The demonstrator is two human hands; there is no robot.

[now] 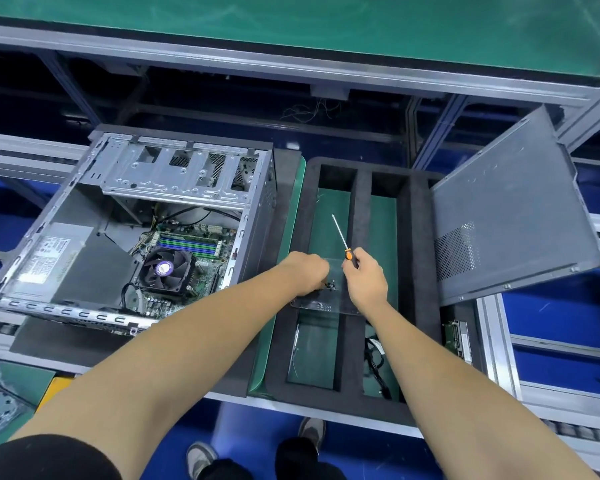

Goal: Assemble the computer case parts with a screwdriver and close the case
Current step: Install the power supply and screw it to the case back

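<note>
An open computer case (129,223) lies on its side at the left, showing the motherboard, a fan and the drive cage. Its grey side panel (510,216) leans upright at the right of a black foam tray (409,237). My right hand (366,278) grips an orange-and-black screwdriver (342,239), shaft pointing up and away. My left hand (307,273) reaches down with curled fingers at small dark screws (331,285) on a clear plastic holder (329,299) lying across the tray. Whether it pinches a screw is hidden.
The foam tray has long compartments over a green mat; black cables (376,362) lie in the lower right one. A small circuit board part (459,341) sits at the tray's right edge. A green shelf (326,26) runs overhead. My shoes (201,457) stand below the bench edge.
</note>
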